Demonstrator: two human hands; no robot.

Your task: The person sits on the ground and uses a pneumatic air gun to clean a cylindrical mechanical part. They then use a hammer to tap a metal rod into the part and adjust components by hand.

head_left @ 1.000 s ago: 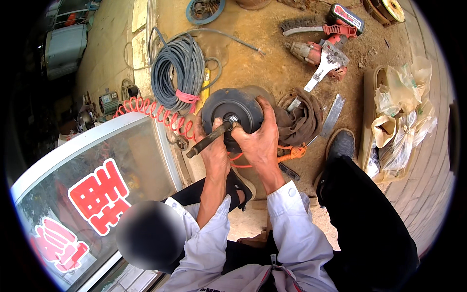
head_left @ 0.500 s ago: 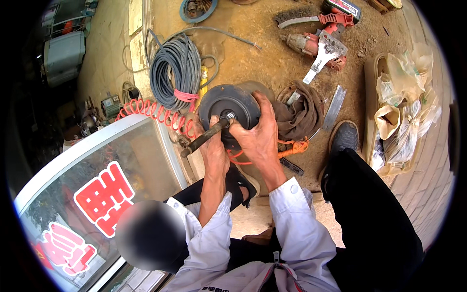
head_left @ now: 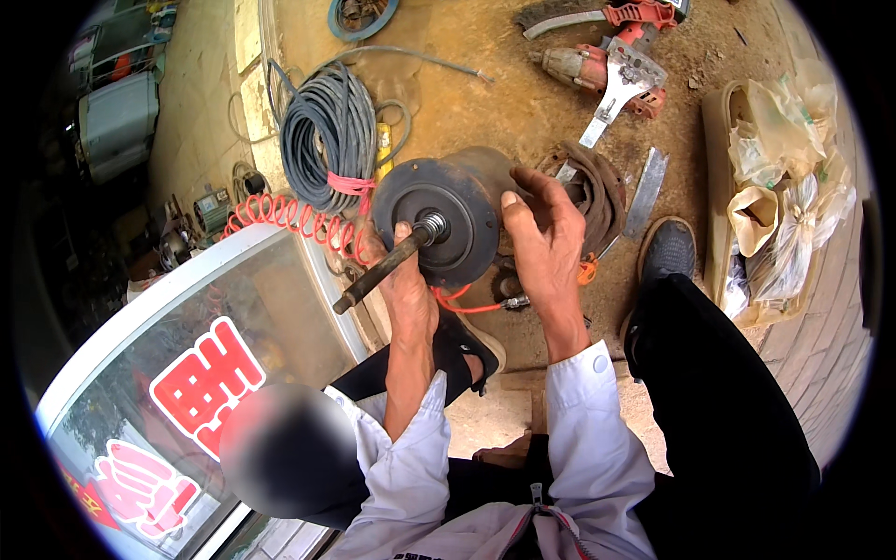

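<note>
My left hand (head_left: 411, 289) is closed on a brake chamber (head_left: 467, 233), a black round metal canister with a flat face, gripping it at the lower left of its rim. Its thumb lies up against the rusty push rod (head_left: 383, 269), and a small coil spring (head_left: 432, 224) rings the rod's base. The rod sticks out toward the lower left. On the other side, my right hand (head_left: 549, 247) stands beside the canister with thumb and fingers apart. I cannot tell whether its fingertips touch the canister's side.
A coiled grey hose (head_left: 327, 131) and a red spiral hose (head_left: 289, 213) lie to the left. Behind a brown cloth (head_left: 602, 201) rests a red impact wrench (head_left: 611, 75). A metal strip (head_left: 646, 191) and a box of plastic bags (head_left: 714, 187) are right. A framed glass panel (head_left: 271, 289) stands lower left.
My right hand has let go of the canister's right edge and moved right, its fingers spreading. The canister has turned slightly, so more of its side shows.
</note>
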